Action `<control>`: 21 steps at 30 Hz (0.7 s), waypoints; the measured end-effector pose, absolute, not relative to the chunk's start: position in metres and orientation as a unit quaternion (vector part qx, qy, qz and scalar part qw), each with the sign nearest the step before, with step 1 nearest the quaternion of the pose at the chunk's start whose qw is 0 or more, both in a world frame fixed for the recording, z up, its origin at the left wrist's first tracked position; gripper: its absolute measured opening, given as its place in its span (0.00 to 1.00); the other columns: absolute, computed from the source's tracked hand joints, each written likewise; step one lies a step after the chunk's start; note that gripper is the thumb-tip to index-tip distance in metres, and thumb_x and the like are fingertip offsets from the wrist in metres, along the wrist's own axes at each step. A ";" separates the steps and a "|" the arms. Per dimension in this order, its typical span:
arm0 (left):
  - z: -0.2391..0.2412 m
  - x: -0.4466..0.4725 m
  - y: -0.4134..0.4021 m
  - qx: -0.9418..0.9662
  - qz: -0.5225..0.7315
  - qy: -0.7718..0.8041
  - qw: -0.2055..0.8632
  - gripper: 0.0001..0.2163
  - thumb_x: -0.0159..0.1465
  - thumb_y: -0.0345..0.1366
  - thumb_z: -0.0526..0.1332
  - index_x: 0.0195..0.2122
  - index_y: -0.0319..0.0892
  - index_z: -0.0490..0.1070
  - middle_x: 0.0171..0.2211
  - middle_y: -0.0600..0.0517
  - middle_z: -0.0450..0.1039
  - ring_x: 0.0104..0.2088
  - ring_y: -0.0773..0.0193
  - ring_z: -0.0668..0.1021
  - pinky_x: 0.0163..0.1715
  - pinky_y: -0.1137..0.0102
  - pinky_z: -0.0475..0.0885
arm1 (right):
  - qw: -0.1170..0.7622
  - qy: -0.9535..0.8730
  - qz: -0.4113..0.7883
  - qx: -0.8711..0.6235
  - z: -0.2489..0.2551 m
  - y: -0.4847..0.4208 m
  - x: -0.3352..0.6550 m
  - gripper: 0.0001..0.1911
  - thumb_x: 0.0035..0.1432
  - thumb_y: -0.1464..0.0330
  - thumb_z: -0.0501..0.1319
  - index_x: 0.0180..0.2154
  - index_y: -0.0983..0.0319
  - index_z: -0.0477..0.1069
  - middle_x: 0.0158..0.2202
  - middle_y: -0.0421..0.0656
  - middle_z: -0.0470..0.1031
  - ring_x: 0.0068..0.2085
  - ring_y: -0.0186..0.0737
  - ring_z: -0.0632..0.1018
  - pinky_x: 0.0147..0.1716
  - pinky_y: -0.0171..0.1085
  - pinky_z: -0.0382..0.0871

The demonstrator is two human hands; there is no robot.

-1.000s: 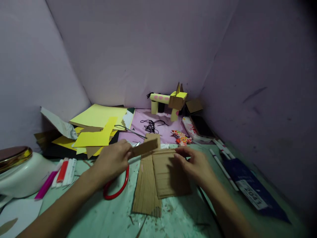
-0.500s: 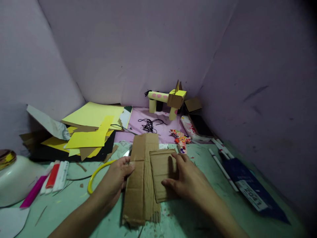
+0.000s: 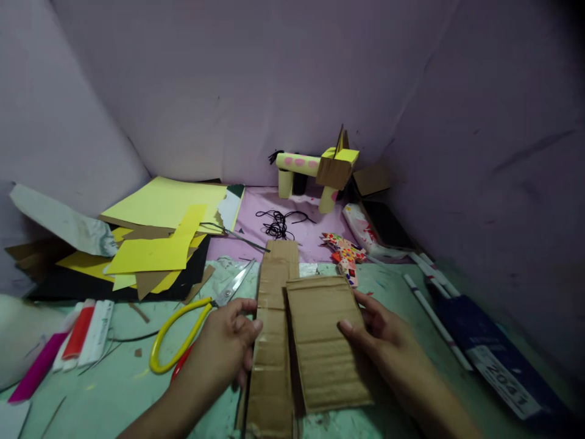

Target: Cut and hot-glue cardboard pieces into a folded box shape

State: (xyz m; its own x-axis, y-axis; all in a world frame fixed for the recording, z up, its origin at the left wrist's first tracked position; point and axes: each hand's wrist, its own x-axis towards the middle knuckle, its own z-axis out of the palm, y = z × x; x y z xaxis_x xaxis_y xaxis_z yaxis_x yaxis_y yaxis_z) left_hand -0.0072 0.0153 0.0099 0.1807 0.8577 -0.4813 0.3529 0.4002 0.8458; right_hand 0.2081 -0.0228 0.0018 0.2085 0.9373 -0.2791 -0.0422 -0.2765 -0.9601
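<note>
A long strip of brown corrugated cardboard (image 3: 273,341) lies on the green table. My left hand (image 3: 223,350) pinches its left edge, fingers curled closed. A shorter cardboard rectangle (image 3: 324,341) rests beside and partly over the strip. My right hand (image 3: 388,341) holds the rectangle's right edge, thumb on top. Scissors with yellow and red handles (image 3: 192,332) lie just left of my left hand, blades pointing away.
Yellow paper sheets (image 3: 159,228) pile up at the left. A cardboard animal figure (image 3: 320,174) stands at the back, with black thread (image 3: 278,224) in front. Markers (image 3: 77,338) lie at the left, white pens (image 3: 434,305) and a dark blue booklet (image 3: 498,360) at the right. Purple walls enclose the table.
My left hand laid down a cardboard strip it held raised and now grips the long strip's edge. My right hand slid to the rectangle's right edge. The view shifted, showing the scissors' yellow handle.
</note>
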 end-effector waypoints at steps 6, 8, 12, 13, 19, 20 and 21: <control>-0.001 -0.017 0.002 0.746 0.270 0.572 0.209 0.25 0.57 0.37 0.59 0.57 0.46 0.59 0.48 0.44 0.71 0.38 0.55 0.77 0.38 0.61 0.73 | 0.443 -0.402 0.416 -0.685 -0.019 -0.031 0.209 0.32 0.50 0.60 0.61 0.56 0.60 0.59 0.50 0.50 0.75 0.50 0.52 0.76 0.41 0.46 0.75; -0.011 -0.023 0.000 0.837 0.228 0.484 0.116 0.29 0.55 0.34 0.61 0.59 0.47 0.58 0.58 0.43 0.64 0.54 0.46 0.69 0.51 0.52 0.65 | 0.420 -0.410 0.399 -0.705 -0.022 -0.034 0.210 0.32 0.51 0.58 0.61 0.56 0.61 0.59 0.50 0.51 0.75 0.49 0.52 0.77 0.41 0.47 0.75; -0.023 -0.028 -0.001 0.917 0.086 0.380 0.087 0.31 0.56 0.37 0.59 0.62 0.43 0.56 0.62 0.41 0.58 0.60 0.40 0.62 0.57 0.41 0.49 | 0.358 -0.458 0.333 -0.743 -0.019 -0.043 0.211 0.30 0.53 0.56 0.59 0.56 0.60 0.61 0.47 0.50 0.77 0.45 0.52 0.78 0.43 0.51 0.73; -0.024 -0.027 -0.001 0.921 0.064 0.374 0.089 0.30 0.57 0.37 0.57 0.62 0.41 0.55 0.62 0.40 0.57 0.60 0.40 0.62 0.57 0.39 0.48 | 0.343 -0.467 0.321 -0.749 -0.017 -0.044 0.212 0.30 0.53 0.56 0.59 0.56 0.59 0.62 0.45 0.49 0.78 0.44 0.53 0.79 0.42 0.51 0.73; -0.019 -0.016 -0.008 0.910 0.045 0.406 0.072 0.27 0.60 0.35 0.52 0.61 0.34 0.57 0.63 0.36 0.53 0.61 0.41 0.60 0.57 0.39 0.41 | 0.386 -0.391 0.354 -0.757 -0.007 -0.046 0.213 0.30 0.50 0.52 0.61 0.51 0.61 0.69 0.38 0.48 0.81 0.37 0.50 0.81 0.33 0.45 0.76; -0.019 -0.015 -0.008 0.909 0.043 0.406 0.078 0.27 0.60 0.36 0.52 0.61 0.34 0.58 0.63 0.36 0.53 0.61 0.41 0.60 0.57 0.39 0.40 | 0.394 -0.385 0.358 -0.754 -0.008 -0.047 0.213 0.29 0.51 0.53 0.60 0.51 0.61 0.69 0.38 0.48 0.81 0.37 0.50 0.81 0.33 0.45 0.76; -0.019 -0.015 -0.009 0.908 0.042 0.408 0.083 0.26 0.60 0.36 0.52 0.61 0.34 0.58 0.63 0.36 0.53 0.61 0.41 0.60 0.58 0.40 0.39 | 0.396 -0.388 0.356 -0.752 -0.009 -0.048 0.212 0.29 0.51 0.53 0.60 0.52 0.61 0.68 0.38 0.47 0.81 0.37 0.49 0.81 0.33 0.45 0.76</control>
State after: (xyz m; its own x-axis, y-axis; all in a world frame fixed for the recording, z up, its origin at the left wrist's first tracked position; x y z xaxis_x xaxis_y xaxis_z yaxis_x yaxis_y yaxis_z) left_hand -0.0149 -0.0086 -0.0186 0.6631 0.7485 0.0091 0.7345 -0.6530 0.1846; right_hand 0.2120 -0.0484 -0.0089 0.4459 0.8652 -0.2292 0.3011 -0.3862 -0.8719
